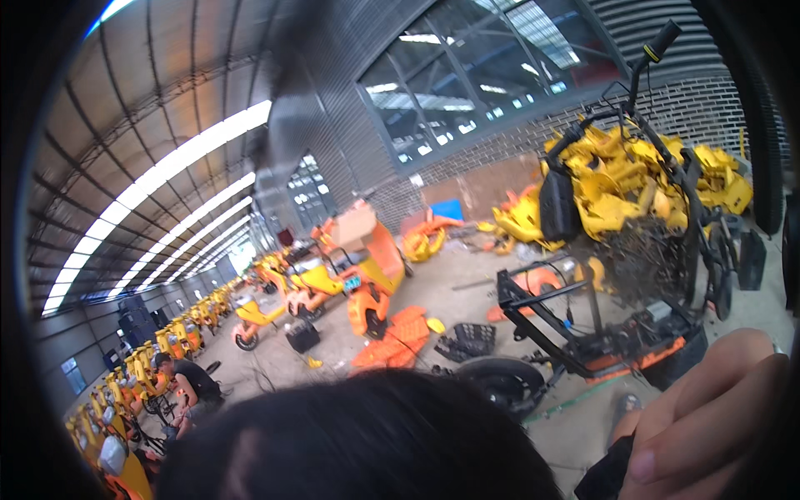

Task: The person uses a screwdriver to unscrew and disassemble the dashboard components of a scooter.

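Curling in from the lower right corner, the right hand (708, 417) shows bent fingers (667, 454) pressed close to the lens, and beneath them sits a dark object (604, 479) at the frame's bottom edge; whether the fingers grip it or merely rest against it cannot be told. No left hand shows anywhere in the view. Just left of the right hand, a dark mass of hair (367, 442) fills the lower middle. Directly above the hand lies a stripped black scooter frame (600, 333) with orange trim, tipped on the concrete floor (450, 292), its front wheel (504, 383) pointing toward the hair. Further up from the hand rises a heap of yellow plastic body panels (633, 179), with a black handlebar (658, 46) sticking out above it against the brick wall (500, 150). To the left of the frame, beyond the hand, orange panels (396, 337) and a black basket (471, 337) lie on the floor, near an orange scooter (367, 267). Far to the left, well apart from the hand, a person in a black shirt (192, 383) bends beside a long row of yellow scooters (167, 350) under the arched roof (150, 150).
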Motion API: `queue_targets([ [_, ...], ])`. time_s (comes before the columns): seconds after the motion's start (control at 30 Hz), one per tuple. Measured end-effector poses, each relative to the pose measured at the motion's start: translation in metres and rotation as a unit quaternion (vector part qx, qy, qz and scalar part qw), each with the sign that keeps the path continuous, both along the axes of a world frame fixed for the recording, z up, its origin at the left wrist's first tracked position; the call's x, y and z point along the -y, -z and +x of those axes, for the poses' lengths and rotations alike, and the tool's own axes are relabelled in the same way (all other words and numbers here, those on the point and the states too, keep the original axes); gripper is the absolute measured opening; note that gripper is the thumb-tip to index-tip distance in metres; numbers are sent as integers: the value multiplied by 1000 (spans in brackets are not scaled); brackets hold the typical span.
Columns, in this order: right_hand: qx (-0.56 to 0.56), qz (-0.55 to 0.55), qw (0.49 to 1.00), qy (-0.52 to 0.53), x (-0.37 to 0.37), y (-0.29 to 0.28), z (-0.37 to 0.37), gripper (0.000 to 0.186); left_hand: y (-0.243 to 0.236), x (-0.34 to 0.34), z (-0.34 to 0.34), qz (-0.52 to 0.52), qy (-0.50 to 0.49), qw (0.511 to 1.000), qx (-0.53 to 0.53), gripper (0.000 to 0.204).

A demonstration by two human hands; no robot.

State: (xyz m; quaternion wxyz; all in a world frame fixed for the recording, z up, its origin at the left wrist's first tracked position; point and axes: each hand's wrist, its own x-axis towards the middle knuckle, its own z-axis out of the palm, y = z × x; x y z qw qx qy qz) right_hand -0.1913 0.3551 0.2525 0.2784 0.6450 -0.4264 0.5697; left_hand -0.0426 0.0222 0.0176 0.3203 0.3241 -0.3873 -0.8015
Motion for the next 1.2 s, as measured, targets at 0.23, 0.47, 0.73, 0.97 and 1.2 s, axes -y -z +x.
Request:
queue_targets([
  [0.23, -49, 101, 991, -74, 38, -105, -30, 32, 8, 13, 18, 45, -83, 995, 2, 55],
  [0.47, -102, 128, 983, -82, -22, -96, -7, 31, -15, -5, -52, -42, 92, 995, -18, 61],
  [0.73, -128, 39, 987, -89, 2, -91, -4, 30, -20, -9, -16, -97, 26, 994, 31, 64],
  [0.97, -127, 64, 987, -76, 22, -107, -30, 29, -21, -30, -11, -64, 42, 996, 53, 54],
  [1.2, -140, 106, 980, -98, 35, -99, -30, 28, -25, 9, -44, -57, 61, 997, -3, 58],
])
